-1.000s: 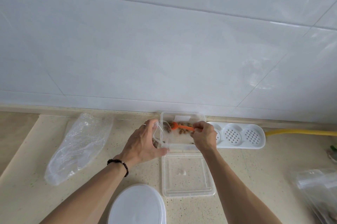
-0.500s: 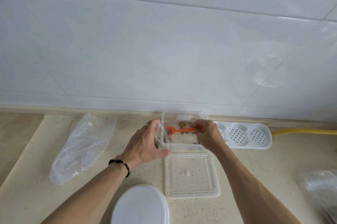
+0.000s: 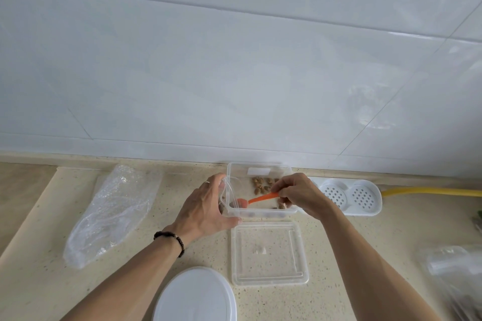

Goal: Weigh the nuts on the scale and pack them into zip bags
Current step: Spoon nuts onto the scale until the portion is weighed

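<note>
Pinching one orange spoon (image 3: 262, 197) in my right hand (image 3: 300, 194), my left hand (image 3: 206, 206) gripping one zip bag (image 3: 227, 194), I see small brown nuts (image 3: 263, 183), uncountable, in one clear box (image 3: 260, 212).

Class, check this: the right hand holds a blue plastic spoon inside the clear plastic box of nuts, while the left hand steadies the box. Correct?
Not quite. In the head view the plastic spoon is orange, not blue. The right hand does hold it inside the clear plastic box of nuts, and the left hand steadies the box.
</note>
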Motion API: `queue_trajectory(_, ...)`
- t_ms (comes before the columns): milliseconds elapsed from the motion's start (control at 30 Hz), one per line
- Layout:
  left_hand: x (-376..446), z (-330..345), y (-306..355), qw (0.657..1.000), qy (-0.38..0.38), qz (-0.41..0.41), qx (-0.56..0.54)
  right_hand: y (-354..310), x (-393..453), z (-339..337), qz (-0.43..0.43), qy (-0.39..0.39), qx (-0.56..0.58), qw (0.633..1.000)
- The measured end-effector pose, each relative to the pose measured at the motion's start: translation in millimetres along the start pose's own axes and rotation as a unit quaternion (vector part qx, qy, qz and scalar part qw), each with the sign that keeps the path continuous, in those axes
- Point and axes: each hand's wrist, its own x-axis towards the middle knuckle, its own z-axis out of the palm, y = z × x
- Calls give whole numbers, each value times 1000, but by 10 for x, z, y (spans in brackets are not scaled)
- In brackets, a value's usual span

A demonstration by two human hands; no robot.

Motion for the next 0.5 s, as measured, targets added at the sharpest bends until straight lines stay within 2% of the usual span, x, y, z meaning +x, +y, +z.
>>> queue_trajectory(267,-30,-42,-22,1000,19,-8,-4,30,-128,-65,10,26,111,993)
queue_trajectory(500,-52,-129,-4,999,44,-11,1,-143,-333,-317,-22,81,119,989)
